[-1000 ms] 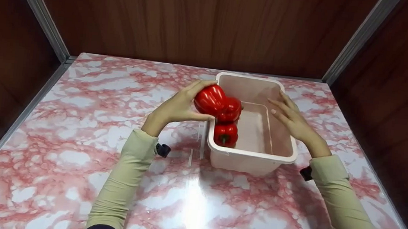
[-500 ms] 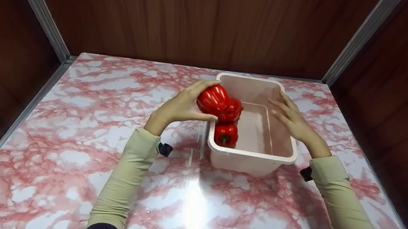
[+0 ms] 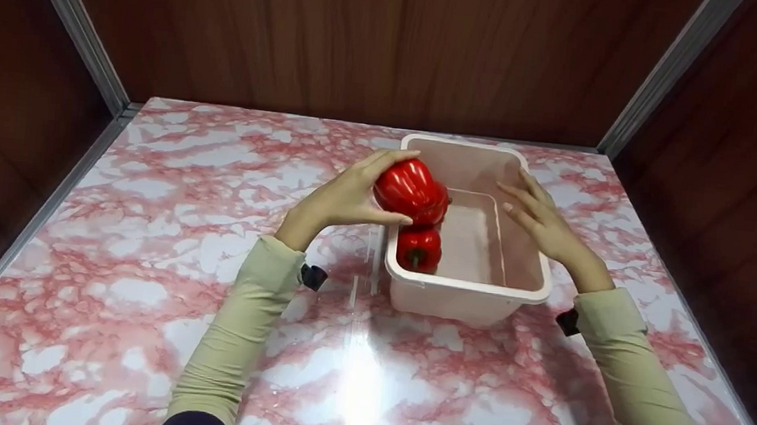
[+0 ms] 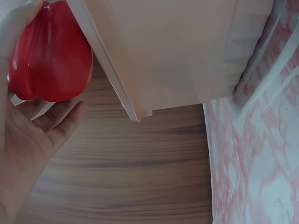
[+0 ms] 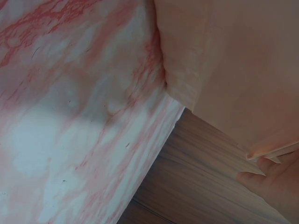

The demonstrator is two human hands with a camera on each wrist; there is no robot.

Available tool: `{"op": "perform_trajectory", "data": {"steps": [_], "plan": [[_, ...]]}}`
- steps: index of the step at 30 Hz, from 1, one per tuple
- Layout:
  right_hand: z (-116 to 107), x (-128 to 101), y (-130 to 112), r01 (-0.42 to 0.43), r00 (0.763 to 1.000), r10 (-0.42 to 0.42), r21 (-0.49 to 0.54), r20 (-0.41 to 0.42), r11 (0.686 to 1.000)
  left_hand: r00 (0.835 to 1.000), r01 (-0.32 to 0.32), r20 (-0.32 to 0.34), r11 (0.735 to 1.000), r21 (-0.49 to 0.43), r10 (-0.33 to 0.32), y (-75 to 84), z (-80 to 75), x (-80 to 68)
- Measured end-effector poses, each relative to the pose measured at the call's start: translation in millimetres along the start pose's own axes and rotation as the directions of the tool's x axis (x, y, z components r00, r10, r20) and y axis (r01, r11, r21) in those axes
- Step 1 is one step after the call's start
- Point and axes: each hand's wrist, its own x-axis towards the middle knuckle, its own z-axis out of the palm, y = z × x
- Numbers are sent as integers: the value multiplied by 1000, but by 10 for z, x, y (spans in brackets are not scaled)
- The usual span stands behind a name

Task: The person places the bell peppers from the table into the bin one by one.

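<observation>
My left hand point(image 3: 352, 193) grips a large red bell pepper point(image 3: 406, 186) between thumb and fingers, over the left rim of a pale pink plastic bin point(image 3: 468, 288). In the left wrist view the held bell pepper point(image 4: 56, 53) sits up at the bin's rim. Inside the bin, along its left wall, lie two more red bell peppers; the nearer one point(image 3: 419, 248) shows its green stem, while the farther one point(image 3: 440, 204) is partly hidden behind the held one. My right hand point(image 3: 544, 225) rests at the bin's right rim, fingers extended over the edge and holding no pepper.
The bin stands on a red-and-white marbled tabletop point(image 3: 140, 231), right of its middle. Clear strips point(image 3: 365, 274) lie on the surface by the bin's left side. Brown wood-grain panels point(image 3: 367, 45) with grey metal corner posts enclose the back and sides.
My left hand has moved slightly right with the bell pepper, carrying it farther over the bin's left rim. My right hand and the bin have stayed in place.
</observation>
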Motion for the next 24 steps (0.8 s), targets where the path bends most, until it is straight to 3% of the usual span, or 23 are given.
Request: {"op": "perform_trajectory", "data": {"steps": [8, 24], "plan": [[-2, -1, -6, 8, 1000, -8, -9, -8, 1000, 1000, 17, 19, 999, 41, -18, 36, 32, 42], [2, 6, 6, 15, 1000, -15, -21, -3, 1000, 999, 11, 49, 1000, 11, -11, 84, 93, 104]]}}
